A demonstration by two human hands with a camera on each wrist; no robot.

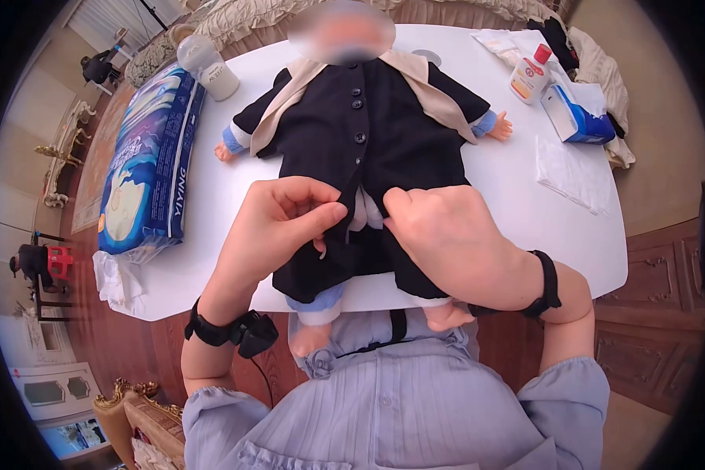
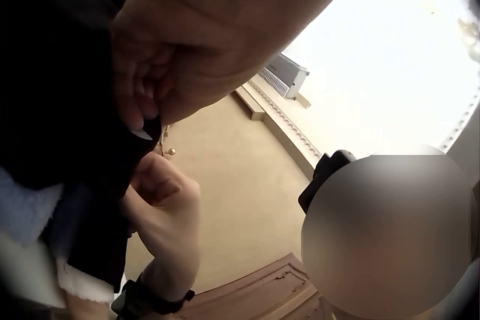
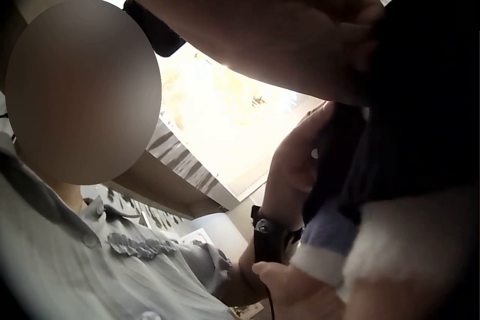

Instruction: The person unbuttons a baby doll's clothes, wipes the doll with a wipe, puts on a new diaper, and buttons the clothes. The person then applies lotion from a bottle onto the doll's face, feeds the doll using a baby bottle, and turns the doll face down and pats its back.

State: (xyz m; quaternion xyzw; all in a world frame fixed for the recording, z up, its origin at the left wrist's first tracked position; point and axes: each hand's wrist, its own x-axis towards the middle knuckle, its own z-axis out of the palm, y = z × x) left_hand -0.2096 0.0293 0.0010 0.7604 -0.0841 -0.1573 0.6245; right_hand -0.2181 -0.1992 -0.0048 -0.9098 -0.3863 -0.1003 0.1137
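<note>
A baby doll lies on its back on the white table, dressed in a black buttoned romper [image 1: 321,117] with a cream collar [image 1: 286,102]. Below its lowest fastened buttons [image 1: 359,139] the front parts, and pale cloth [image 1: 366,211] shows in the gap. My left hand [image 1: 286,223] pinches the romper's edge on the left of this gap between thumb and fingers. The opposite edge is gripped by my right hand [image 1: 454,239], its fingertips partly hidden under the knuckles. Both wrist views show the dark fabric [image 2: 60,87] bunched at the fingers. The doll's feet [image 1: 312,338] reach past the near table edge.
A blue diaper pack [image 1: 153,157] and a milk bottle [image 1: 215,74] stand on the left of the table [image 1: 517,204]. At the right are a red-capped bottle [image 1: 529,74], a tissue pack [image 1: 576,117] and a flat clear packet [image 1: 572,174].
</note>
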